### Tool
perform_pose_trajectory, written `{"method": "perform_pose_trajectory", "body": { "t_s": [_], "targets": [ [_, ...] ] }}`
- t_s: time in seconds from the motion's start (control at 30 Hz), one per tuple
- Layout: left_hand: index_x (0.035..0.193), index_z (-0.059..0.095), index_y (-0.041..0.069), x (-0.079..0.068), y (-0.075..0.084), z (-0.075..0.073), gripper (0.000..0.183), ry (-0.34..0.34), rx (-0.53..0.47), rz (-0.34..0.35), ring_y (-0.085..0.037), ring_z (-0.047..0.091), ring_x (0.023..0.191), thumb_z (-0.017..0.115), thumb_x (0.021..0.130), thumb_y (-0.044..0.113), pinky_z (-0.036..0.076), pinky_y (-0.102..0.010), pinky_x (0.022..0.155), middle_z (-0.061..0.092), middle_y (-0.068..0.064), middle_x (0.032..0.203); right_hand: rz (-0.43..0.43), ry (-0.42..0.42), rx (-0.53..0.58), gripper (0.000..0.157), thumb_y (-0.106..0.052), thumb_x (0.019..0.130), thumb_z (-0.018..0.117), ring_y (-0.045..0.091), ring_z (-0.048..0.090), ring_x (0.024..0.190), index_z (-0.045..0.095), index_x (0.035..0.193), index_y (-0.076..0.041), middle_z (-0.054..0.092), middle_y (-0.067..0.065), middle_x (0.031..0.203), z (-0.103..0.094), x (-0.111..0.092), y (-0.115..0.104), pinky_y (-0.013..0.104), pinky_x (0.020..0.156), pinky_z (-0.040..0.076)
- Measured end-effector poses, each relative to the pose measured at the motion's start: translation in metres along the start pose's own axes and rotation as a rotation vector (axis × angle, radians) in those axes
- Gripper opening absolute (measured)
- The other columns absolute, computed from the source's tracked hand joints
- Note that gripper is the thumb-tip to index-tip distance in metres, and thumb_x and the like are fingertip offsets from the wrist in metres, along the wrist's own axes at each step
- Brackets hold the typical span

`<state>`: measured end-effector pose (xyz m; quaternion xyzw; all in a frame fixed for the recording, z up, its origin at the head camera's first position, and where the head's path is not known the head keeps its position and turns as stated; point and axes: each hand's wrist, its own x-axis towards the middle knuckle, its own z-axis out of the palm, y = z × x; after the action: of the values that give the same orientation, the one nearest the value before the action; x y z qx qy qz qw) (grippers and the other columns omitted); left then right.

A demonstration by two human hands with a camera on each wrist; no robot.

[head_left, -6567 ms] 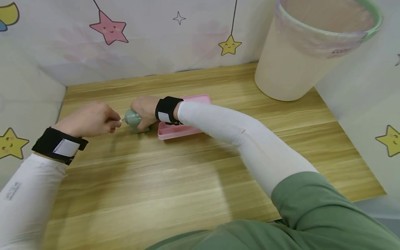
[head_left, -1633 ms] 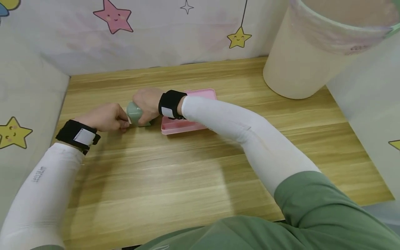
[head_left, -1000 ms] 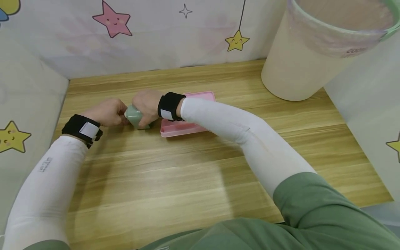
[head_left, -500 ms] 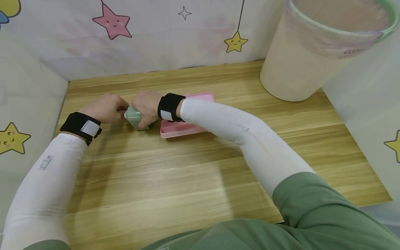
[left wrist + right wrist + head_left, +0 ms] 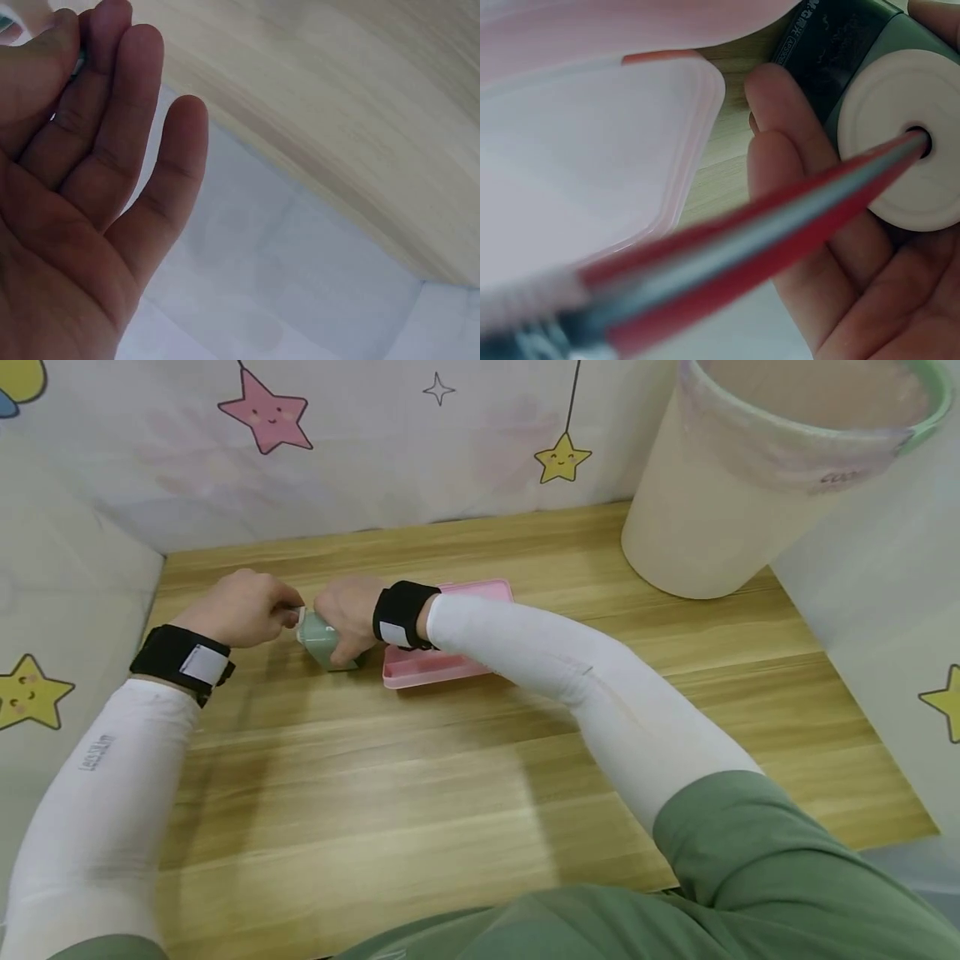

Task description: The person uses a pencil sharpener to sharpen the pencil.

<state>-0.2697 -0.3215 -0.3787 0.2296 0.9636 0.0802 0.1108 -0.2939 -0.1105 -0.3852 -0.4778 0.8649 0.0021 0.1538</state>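
In the head view my right hand [image 5: 351,614] grips a green pencil sharpener [image 5: 318,639] lying low over the table. The right wrist view shows the sharpener's round cream face [image 5: 885,180] with a red-and-grey striped pencil [image 5: 772,232] stuck into its central hole; the fingers wrap the body. On the sharpener's other side, my left hand [image 5: 243,608] pinches the small crank handle. Up close in the left wrist view, a pale piece of that crank [image 5: 34,15] shows at thumb and fingertips, while the other fingers extend loosely. Most of the crank is hidden.
Under and behind my right wrist lies an opened pink pencil case [image 5: 431,672]. A tall cream bin [image 5: 697,518] with a bag-lined green rim stands at the back right. Star-printed walls [image 5: 375,460] border the wooden table [image 5: 390,793] at the back and sides.
My left hand first came closer to the sharpener from further left, then rose from a lower position as the crank turned. My right hand keeps its grip on the sharpener, nearly still.
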Motion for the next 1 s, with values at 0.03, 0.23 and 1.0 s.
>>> {"method": "perform_pose_trajectory", "body": {
  "t_s": [0.03, 0.23, 1.0],
  "targets": [
    [0.107, 0.082, 0.004, -0.002, 0.001, -0.002, 0.015, 0.007, 0.012, 0.0, -0.026, 0.069, 0.084, 0.067, 0.105, 0.005, 0.057, -0.051, 0.078, 0.079, -0.01, 0.094, -0.004, 0.002, -0.004, 0.052, -0.053, 0.098, 0.077, 0.01, 0.062, 0.098, 0.071, 0.131, -0.013, 0.073, -0.002, 0.12, -0.001, 0.0, 0.0, 0.023, 0.084, 0.052],
    [0.114, 0.082, 0.001, -0.015, 0.008, -0.004, 0.018, 0.069, 0.044, -0.008, -0.025, 0.067, 0.079, 0.066, 0.107, 0.008, 0.056, -0.051, 0.077, 0.079, -0.013, 0.094, 0.013, -0.021, -0.024, 0.052, -0.056, 0.098, 0.075, 0.01, 0.06, 0.099, 0.07, 0.131, -0.015, 0.07, -0.005, 0.121, -0.003, 0.0, -0.002, 0.024, 0.083, 0.05],
    [0.092, 0.081, 0.006, -0.051, 0.045, -0.012, 0.019, 0.089, 0.172, -0.009, -0.018, 0.051, 0.063, 0.066, 0.103, 0.004, 0.047, -0.038, 0.062, 0.068, -0.004, 0.074, 0.033, -0.012, 0.015, 0.045, -0.053, 0.097, 0.078, 0.009, 0.061, 0.095, 0.072, 0.124, -0.017, 0.072, -0.005, 0.119, -0.004, 0.0, -0.004, 0.023, 0.079, 0.049]
  ]
}}
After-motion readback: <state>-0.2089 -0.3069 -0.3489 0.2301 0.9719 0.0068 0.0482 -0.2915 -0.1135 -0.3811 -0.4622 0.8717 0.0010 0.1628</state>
